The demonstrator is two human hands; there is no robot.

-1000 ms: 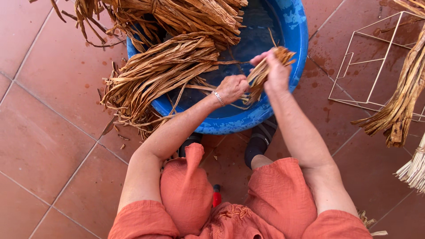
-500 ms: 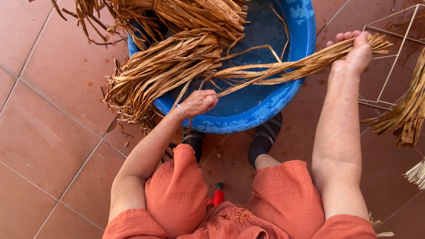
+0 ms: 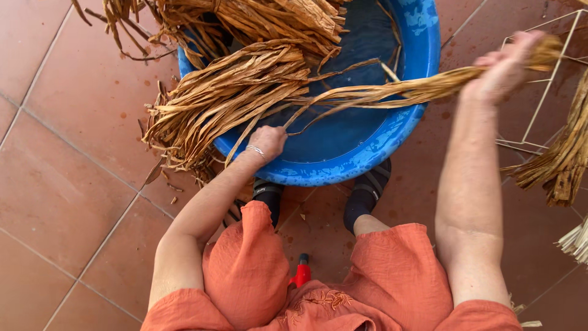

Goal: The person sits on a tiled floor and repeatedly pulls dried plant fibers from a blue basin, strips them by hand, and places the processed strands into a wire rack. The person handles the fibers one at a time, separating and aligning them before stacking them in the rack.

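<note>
A round blue tub (image 3: 392, 144) stands on the tiled floor before my feet, with water inside. Bundles of long dried brown leaf strips (image 3: 233, 92) lie over its left rim and far side. My right hand (image 3: 505, 67) is raised to the right of the tub, closed on one end of a bunch of strips (image 3: 398, 92) that stretches leftward over the tub. My left hand (image 3: 266, 141) sits at the tub's near-left rim, pinching the other end of those strips.
A white wire frame (image 3: 539, 104) stands on the floor at the right. More dried strips (image 3: 560, 162) hang at the right edge. A small red object (image 3: 301, 273) lies between my knees. Terracotta tiles (image 3: 67, 184) surround the tub.
My right hand has pulled a bunch of strips out to the right and upward, stretching it across the tub. My left hand has slid left to the tub's rim.
</note>
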